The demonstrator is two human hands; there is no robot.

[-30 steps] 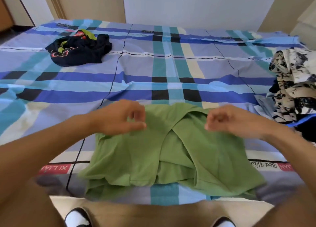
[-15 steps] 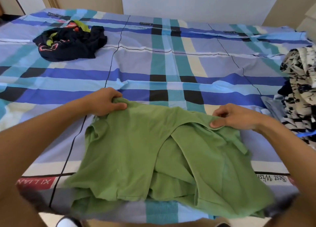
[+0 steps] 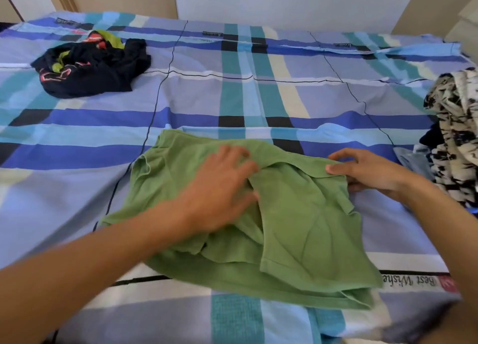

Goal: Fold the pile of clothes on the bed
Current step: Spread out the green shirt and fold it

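As I fold, left hand (image 3: 222, 188): off the far edge, now flat, fingers straight, on the green shirt (image 3: 305, 227).
Right hand (image 3: 370, 174): still pinching its far right corner.

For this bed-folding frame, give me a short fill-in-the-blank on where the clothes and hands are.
1. The left hand lies flat on the ____ shirt, whose edge the right hand pinches.
2. The crumpled dark garment lies at the far ____ of the bed.
3. The black-and-white patterned clothes are piled at the bed's ____ edge.

Missing words: green; left; right.
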